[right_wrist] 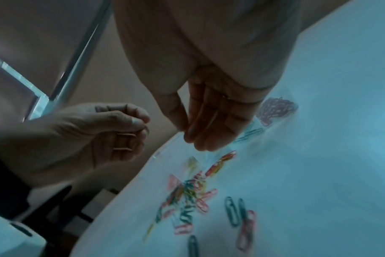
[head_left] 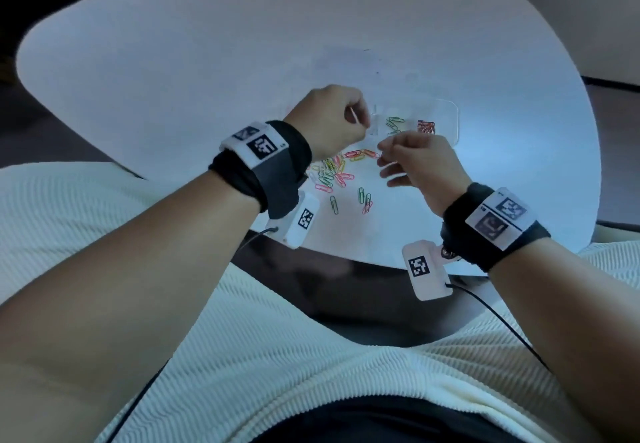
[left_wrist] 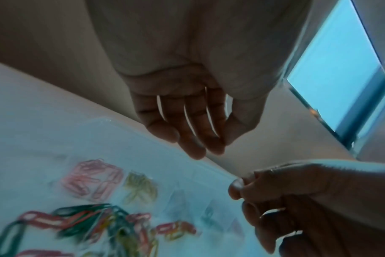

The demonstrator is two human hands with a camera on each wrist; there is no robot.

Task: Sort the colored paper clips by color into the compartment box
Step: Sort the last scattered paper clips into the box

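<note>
My left hand (head_left: pixel 356 120) hovers as a fist over the left end of the clear compartment box (head_left: pixel 452 111). In the right wrist view this left hand (right_wrist: pixel 123 133) grips orange paper clips (right_wrist: pixel 122 141) in its curled fingers. The box holds green clips (head_left: pixel 394 124) and a heap of red clips (head_left: pixel 426 127), each in its own compartment. My right hand (head_left: pixel 381 160) is just in front of the box, fingers loosely straight and pointing left, tips beside an orange clip (head_left: pixel 370 154). I see nothing held in it. The loose mixed pile (head_left: pixel 330 172) lies between my wrists.
The round white table (head_left: pixel 207 61) carries everything, and its near edge runs just behind my wrists. A few stray green and pink clips (head_left: pixel 365 198) lie nearer to me. My lap in a cream ribbed garment (head_left: pixel 277 356) is below, and a black cable (head_left: pixel 502 324) hangs from the right wrist.
</note>
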